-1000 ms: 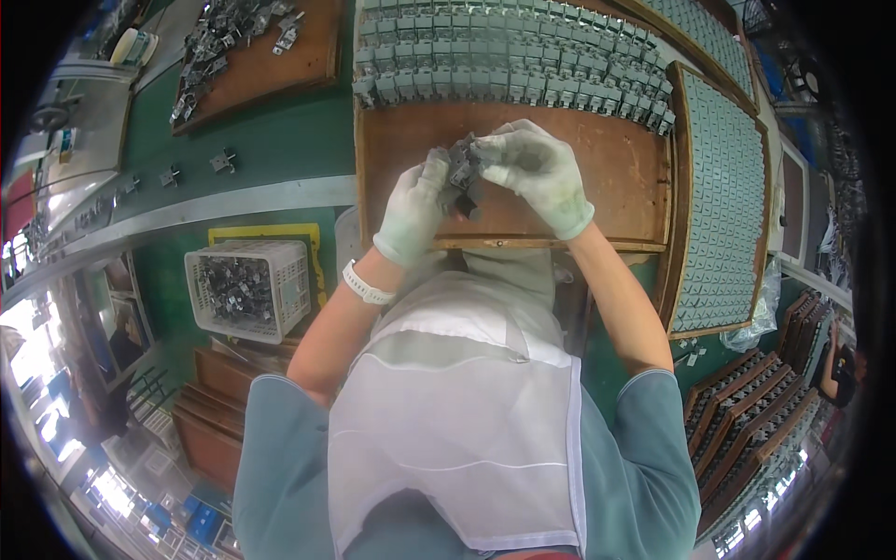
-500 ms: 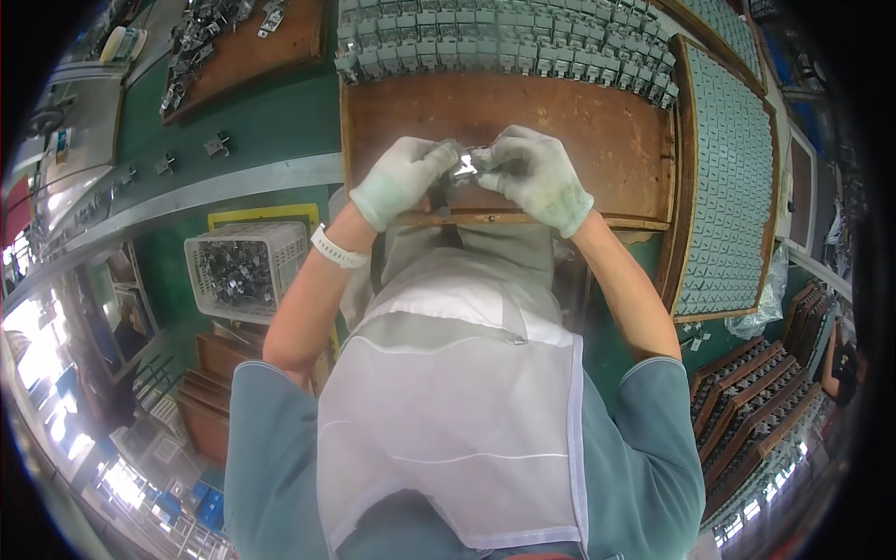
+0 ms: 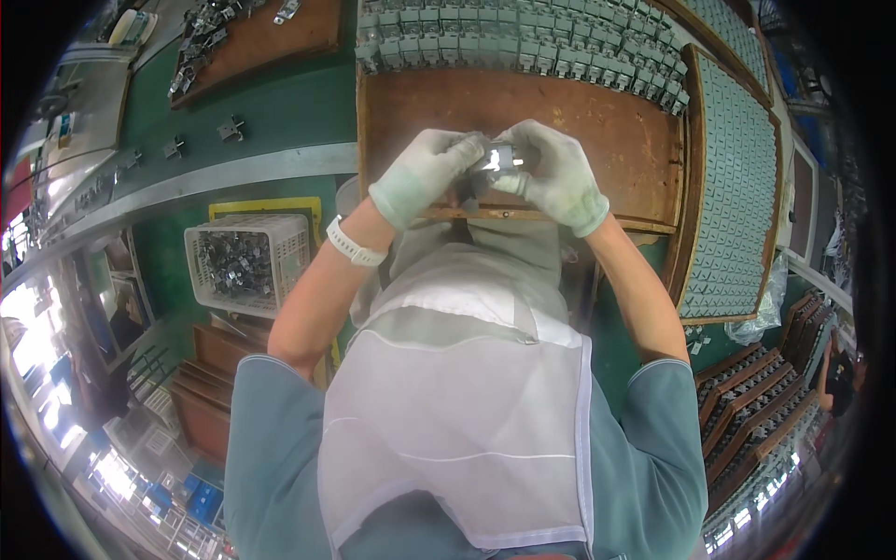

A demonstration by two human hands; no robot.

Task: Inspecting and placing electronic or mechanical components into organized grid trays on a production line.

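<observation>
Both my hands wear whitish gloves and meet above the near part of a brown wooden tray (image 3: 425, 107). Between them is a small shiny metal part (image 3: 497, 159), its bright face turned upward. My left hand (image 3: 427, 175) pinches its left side with thumb and fingers. My right hand (image 3: 560, 175) closes around its right side, the fingertips partly hidden. Something dark (image 3: 469, 200) hangs just below the left fingertips; its kind is not clear. Rows of similar grey metal parts (image 3: 523, 42) fill the tray's far half.
To the right lies another tray (image 3: 728, 187) packed with grey parts. A white plastic basket (image 3: 247, 303) of loose metal parts stands at left. Far left, a brown board (image 3: 266, 51) carries loose parts. Stacked trays (image 3: 761, 420) lean at lower right; a person (image 3: 837, 378) is beyond.
My view has shifted a little, so the tray and bench sit further right. The metal part has turned between my hands, showing a broader bright face.
</observation>
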